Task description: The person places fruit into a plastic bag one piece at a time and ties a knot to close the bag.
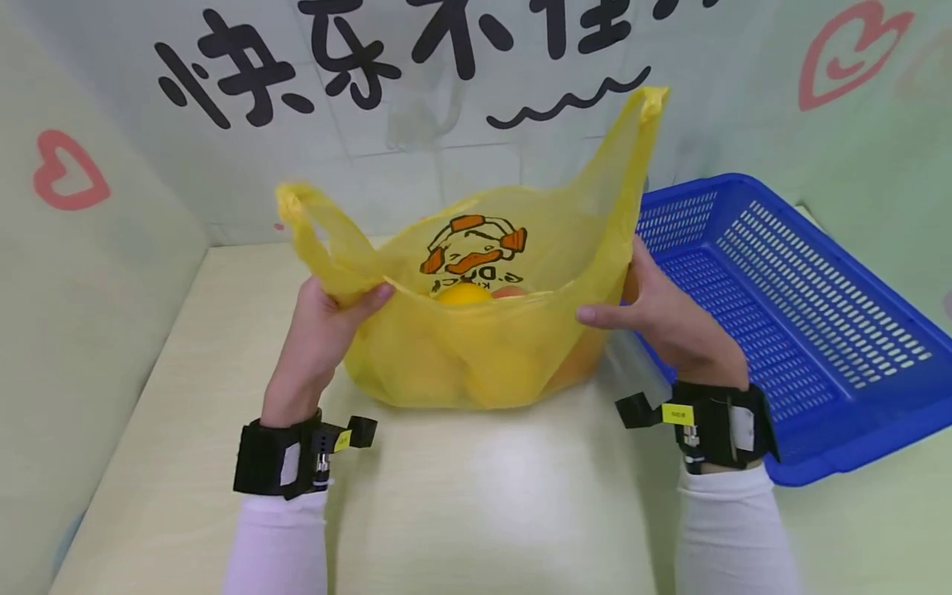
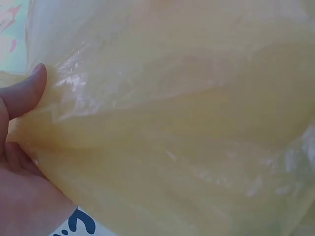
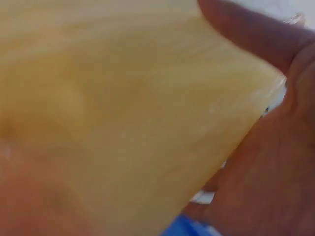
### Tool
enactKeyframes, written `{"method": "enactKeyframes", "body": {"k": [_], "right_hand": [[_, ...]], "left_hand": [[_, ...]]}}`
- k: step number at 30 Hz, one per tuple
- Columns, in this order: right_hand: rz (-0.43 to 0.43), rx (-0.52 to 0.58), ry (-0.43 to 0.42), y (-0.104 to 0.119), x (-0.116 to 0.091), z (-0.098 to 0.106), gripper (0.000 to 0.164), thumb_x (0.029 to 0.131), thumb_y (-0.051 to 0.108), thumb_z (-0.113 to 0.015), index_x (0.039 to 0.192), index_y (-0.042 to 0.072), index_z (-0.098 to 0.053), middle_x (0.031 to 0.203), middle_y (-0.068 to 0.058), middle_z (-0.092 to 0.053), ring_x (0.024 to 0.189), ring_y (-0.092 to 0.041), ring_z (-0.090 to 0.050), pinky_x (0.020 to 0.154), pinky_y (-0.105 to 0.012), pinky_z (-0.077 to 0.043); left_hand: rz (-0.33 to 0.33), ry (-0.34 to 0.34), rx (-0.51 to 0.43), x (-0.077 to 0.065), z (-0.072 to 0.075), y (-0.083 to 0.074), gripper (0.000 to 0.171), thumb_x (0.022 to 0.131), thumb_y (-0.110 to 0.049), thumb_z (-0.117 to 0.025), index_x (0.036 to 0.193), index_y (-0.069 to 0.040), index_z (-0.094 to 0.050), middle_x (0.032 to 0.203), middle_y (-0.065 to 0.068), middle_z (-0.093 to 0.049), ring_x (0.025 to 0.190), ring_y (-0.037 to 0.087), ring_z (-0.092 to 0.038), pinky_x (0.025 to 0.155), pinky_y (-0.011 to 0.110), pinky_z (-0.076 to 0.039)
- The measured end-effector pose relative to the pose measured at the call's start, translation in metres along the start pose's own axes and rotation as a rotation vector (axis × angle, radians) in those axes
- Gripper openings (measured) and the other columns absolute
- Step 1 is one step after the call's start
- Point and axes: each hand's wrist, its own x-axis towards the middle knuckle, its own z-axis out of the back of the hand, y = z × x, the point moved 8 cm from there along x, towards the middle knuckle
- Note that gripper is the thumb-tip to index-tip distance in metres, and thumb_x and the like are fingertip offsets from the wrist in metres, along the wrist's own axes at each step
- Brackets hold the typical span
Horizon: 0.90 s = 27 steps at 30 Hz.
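Note:
A yellow, see-through plastic bag with a printed cartoon duck stands on the table, its mouth spread and both handles sticking up. Inside lie several round things; a yellow one and a red one peek over the front rim. My left hand grips the bag's left side below the handle, thumb on the front. On the other side, my right hand holds the bag's edge, thumb on the front and fingers behind, partly hidden. Stretched yellow plastic fills most of both wrist views.
An empty-looking blue perforated basket stands to the right, close by my right hand and forearm. The pale tabletop ends at a back wall with large black lettering and red hearts. A side wall rises on the left.

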Motion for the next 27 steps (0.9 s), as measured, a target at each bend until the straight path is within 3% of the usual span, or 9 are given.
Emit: {"method": "enactKeyframes", "body": {"k": [3,8,13,17,23,27], "right_hand": [[0.094,0.103,0.026,-0.013,0.012,-0.002,0.081,0.084,-0.004,-0.069,0.146,0.029,-0.028,0.140,-0.007,-0.049,0.126,-0.026,-0.050,0.116,-0.047,-0.031],[0.165,0.215,-0.018,-0.034,0.025,0.009,0.057,0.082,-0.007,-0.068,0.130,0.019,-0.052,0.120,0.001,-0.062,0.108,-0.016,-0.060,0.101,-0.028,-0.045],[0.228,0.315,-0.024,-0.046,0.037,0.006,0.046,0.085,-0.005,-0.067,0.126,0.014,-0.060,0.117,0.000,-0.068,0.106,-0.016,-0.063,0.099,-0.029,-0.048],[0.256,0.238,-0.030,-0.043,0.047,-0.002,0.049,0.086,-0.006,-0.066,0.130,0.015,-0.057,0.119,-0.001,-0.067,0.108,-0.018,-0.063,0.102,-0.027,-0.049],[0.161,0.065,-0.162,-0.028,0.051,-0.005,0.030,0.091,0.006,-0.067,0.117,0.019,-0.065,0.104,0.009,-0.066,0.101,-0.011,-0.061,0.093,-0.019,-0.049],[0.192,0.168,-0.164,-0.007,0.047,-0.008,0.031,0.095,0.017,-0.065,0.125,0.010,-0.064,0.110,0.005,-0.070,0.110,-0.015,-0.063,0.097,-0.021,-0.048]], "left_hand": [[0.005,0.045,-0.024,0.000,-0.005,0.004,0.017,0.097,-0.009,-0.060,0.113,-0.010,-0.057,0.106,-0.003,-0.060,0.098,0.018,-0.057,0.087,0.022,-0.047],[0.013,0.054,-0.080,0.002,-0.012,0.010,0.013,0.097,-0.005,-0.058,0.108,-0.011,-0.055,0.099,-0.005,-0.058,0.094,0.017,-0.055,0.085,0.023,-0.046],[-0.001,0.026,-0.121,0.006,-0.012,0.014,0.020,0.095,-0.006,-0.062,0.114,-0.012,-0.058,0.104,-0.004,-0.061,0.096,0.016,-0.058,0.086,0.023,-0.049],[0.050,0.001,-0.074,0.008,-0.012,0.020,0.018,0.094,-0.009,-0.065,0.111,-0.004,-0.062,0.096,-0.007,-0.062,0.091,0.016,-0.057,0.082,0.023,-0.048],[0.096,-0.021,-0.043,0.008,-0.013,0.023,0.021,0.096,-0.009,-0.062,0.112,0.004,-0.061,0.093,-0.005,-0.058,0.091,0.018,-0.054,0.083,0.026,-0.045],[0.094,-0.006,-0.076,0.006,-0.012,0.024,0.022,0.098,-0.013,-0.060,0.114,0.001,-0.061,0.096,-0.003,-0.060,0.092,0.018,-0.056,0.085,0.026,-0.046]]}}
